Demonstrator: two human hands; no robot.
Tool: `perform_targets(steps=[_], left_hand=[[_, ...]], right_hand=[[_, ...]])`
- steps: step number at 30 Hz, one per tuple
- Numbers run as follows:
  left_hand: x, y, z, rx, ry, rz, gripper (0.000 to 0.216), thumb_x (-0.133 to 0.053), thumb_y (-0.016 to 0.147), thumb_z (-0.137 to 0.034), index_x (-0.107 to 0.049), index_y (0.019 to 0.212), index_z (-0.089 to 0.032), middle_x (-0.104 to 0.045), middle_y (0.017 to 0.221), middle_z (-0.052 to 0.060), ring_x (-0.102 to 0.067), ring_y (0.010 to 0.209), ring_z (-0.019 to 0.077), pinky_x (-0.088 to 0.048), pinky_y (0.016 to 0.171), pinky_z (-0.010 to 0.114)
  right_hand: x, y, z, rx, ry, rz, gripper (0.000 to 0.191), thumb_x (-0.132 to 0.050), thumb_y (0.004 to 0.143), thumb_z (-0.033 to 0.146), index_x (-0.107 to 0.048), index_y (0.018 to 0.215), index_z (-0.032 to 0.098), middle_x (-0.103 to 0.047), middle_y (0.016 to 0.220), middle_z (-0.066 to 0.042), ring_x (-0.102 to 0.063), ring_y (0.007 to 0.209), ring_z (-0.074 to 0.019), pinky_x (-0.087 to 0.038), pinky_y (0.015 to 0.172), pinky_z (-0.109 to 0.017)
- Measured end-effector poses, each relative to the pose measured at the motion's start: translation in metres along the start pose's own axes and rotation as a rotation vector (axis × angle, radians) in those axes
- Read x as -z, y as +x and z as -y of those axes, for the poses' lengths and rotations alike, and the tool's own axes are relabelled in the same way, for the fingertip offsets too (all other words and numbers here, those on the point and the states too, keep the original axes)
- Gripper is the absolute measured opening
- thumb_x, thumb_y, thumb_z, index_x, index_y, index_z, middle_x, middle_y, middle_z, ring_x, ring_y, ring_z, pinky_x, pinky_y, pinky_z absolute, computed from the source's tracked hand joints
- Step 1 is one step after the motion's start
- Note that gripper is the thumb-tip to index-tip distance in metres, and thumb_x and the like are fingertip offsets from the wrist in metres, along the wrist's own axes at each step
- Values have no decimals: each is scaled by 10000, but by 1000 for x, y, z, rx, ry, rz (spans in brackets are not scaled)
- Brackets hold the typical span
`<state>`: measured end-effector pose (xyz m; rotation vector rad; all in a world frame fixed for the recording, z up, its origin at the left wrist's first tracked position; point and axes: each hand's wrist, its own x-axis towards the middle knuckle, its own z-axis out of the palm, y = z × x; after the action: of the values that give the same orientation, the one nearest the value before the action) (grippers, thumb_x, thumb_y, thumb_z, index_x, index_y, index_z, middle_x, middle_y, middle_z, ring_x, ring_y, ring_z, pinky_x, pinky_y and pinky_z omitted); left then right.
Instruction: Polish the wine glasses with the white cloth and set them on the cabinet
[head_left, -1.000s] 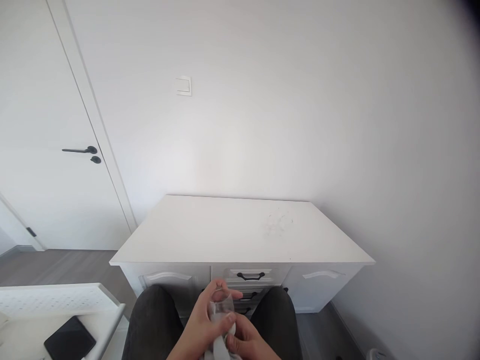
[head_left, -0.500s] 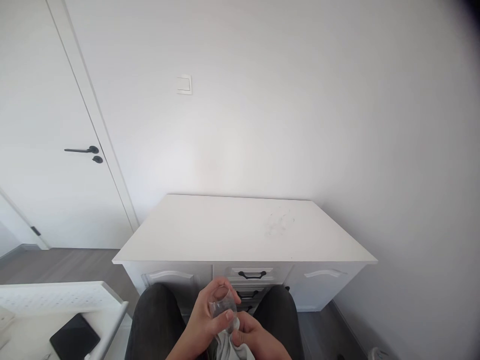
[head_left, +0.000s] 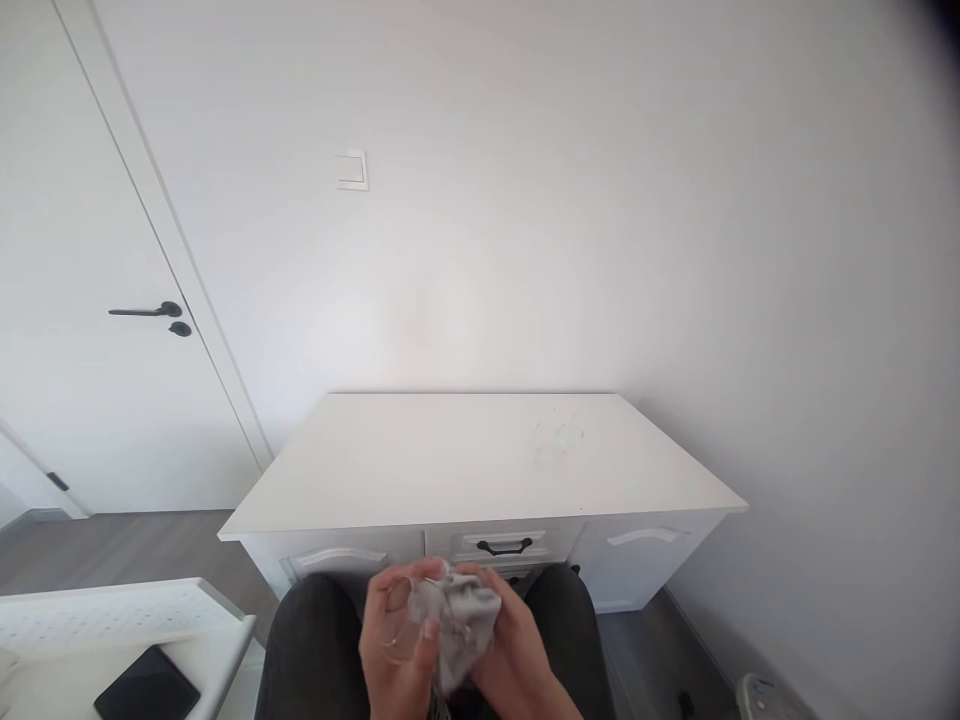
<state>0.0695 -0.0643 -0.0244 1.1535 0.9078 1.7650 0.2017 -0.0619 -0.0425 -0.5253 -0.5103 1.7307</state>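
Observation:
Between my knees, my left hand (head_left: 394, 672) is closed around a clear drinking glass (head_left: 402, 628), which is tilted and partly hidden by fingers. A crumpled light grey cloth (head_left: 466, 622) is bunched against the glass, covering its right side. My right hand (head_left: 517, 655) is wrapped round the cloth from the right. Both hands are slightly blurred, and the fingertips behind the cloth are hidden.
A white cabinet (head_left: 420, 460) with faint marks on its top stands ahead against the wall. At the lower left, a black flat object (head_left: 148, 685) lies on a white surface (head_left: 217, 640). A pale device (head_left: 761, 695) is at the lower right.
The cloth has come up from below the glass to its side, gathered in my right hand. The glass has shifted left and tilted. The camera view has turned slightly.

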Motion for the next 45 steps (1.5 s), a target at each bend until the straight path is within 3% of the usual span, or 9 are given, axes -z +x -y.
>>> perform_targets(steps=[6, 13, 19, 25, 30, 33, 37, 39, 45], left_hand=[[-2, 4, 9, -111, 53, 233, 450, -755, 876, -599, -613, 1145, -267, -733, 993, 52, -710, 964, 263, -573, 876, 399], [14, 13, 22, -168, 115, -99, 366, -722, 946, -487, -617, 1190, -237, -761, 1076, 80, -722, 1046, 263, -560, 932, 398], [11, 13, 28, -307, 6, -136, 446, -751, 914, -521, -633, 1221, -220, -774, 1125, 112, -747, 1055, 288, -596, 938, 412], [17, 21, 22, -487, 98, -80, 503, -804, 880, -500, -613, 1257, -228, -735, 1175, 106, -715, 1085, 297, -563, 1009, 441], [10, 15, 29, -448, 51, -108, 485, -732, 923, -562, -609, 1262, -238, -730, 1181, 111, -705, 1087, 306, -553, 1019, 474], [5, 10, 31, -352, 49, -51, 495, -671, 942, -620, -626, 1253, -238, -743, 1164, 116, -731, 1031, 303, -590, 936, 463], [4, 16, 26, -264, 94, 118, 517, -741, 888, -626, -603, 1234, -267, -772, 1121, 108, -741, 1010, 302, -619, 838, 428], [2, 19, 22, -275, 104, 145, 488, -769, 893, -562, -586, 1246, -280, -775, 1110, 97, -733, 1000, 283, -613, 855, 416], [-16, 16, 20, -253, 107, 113, 470, -696, 929, -604, -589, 1230, -259, -758, 1087, 105, -734, 926, 278, -617, 851, 444]], right_hand=[[-10, 4, -19, -43, 101, -304, 359, -746, 816, 417, -518, 600, 244, -478, 582, 32, -493, 554, -164, -439, 540, -271], [-11, -3, -17, 482, -99, -507, 344, -725, 919, 580, -607, 849, 265, -555, 815, 42, -513, 721, -149, -458, 651, -231], [-28, -2, -23, 80, 222, -92, 174, -750, 902, 434, -736, 941, 265, -719, 892, -5, -663, 838, -225, -542, 736, -315], [-22, -3, -17, 104, 300, -229, 299, -799, 801, 418, -845, 1045, 252, -803, 1193, -57, -685, 1195, -348, -564, 988, -442], [-13, -10, -20, 235, 264, -198, 542, -898, 777, 344, -745, 1293, 407, -713, 1404, 22, -639, 1303, -293, -511, 1075, -413], [-7, -11, -22, 233, 229, -137, 488, -905, 785, 424, -761, 1251, 399, -757, 1309, 11, -710, 1127, -269, -575, 915, -373], [-1, -9, -17, 14, 124, -49, 548, -661, 887, 725, -808, 856, 198, -695, 678, -51, -595, 533, -191, -480, 475, -306], [-2, -6, -16, 48, -32, -169, 521, -671, 889, 713, -763, 829, 203, -585, 576, 5, -484, 453, -145, -399, 418, -265], [-9, 4, -21, 508, -440, -634, 456, -738, 816, 699, -706, 906, 253, -682, 810, -33, -630, 767, -231, -552, 661, -322]])
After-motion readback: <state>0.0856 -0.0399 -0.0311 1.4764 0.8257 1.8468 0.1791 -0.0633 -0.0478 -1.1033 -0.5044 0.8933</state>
